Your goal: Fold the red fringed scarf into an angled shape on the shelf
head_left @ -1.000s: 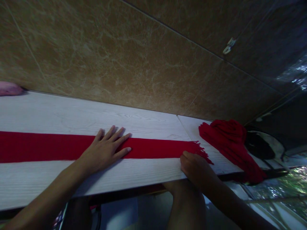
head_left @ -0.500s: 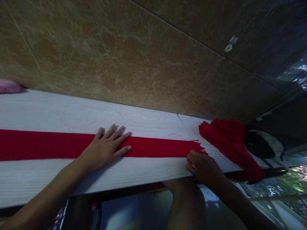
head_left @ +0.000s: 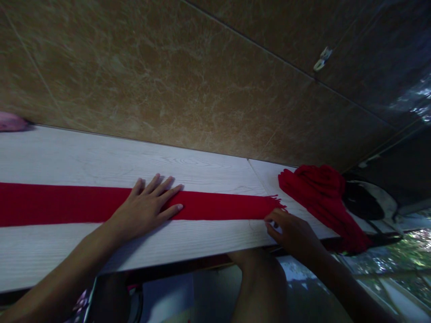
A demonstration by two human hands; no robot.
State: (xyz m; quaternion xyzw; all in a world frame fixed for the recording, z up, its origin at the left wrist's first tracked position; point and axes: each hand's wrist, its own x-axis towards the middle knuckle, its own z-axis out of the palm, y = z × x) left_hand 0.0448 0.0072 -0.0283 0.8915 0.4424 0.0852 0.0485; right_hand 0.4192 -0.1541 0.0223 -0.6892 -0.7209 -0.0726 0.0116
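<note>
A long red scarf (head_left: 218, 207) lies flat along the white wooden table (head_left: 101, 157), its fringed end at the right. My left hand (head_left: 146, 208) rests flat on the scarf's middle with fingers stretched out. My right hand (head_left: 291, 231) is at the table's front edge by the fringed end, with its fingers curled and pinched at the scarf's near corner.
A second red cloth (head_left: 323, 197), bunched up, lies at the table's right end and hangs over the edge. A pink object (head_left: 11, 122) sits at the far left against the brown tiled wall (head_left: 202, 80). My knee (head_left: 259, 287) shows below the table edge.
My right hand has slid right along the table edge, and the scarf's fringed end has drawn in and straightened. The left hand has stayed put.
</note>
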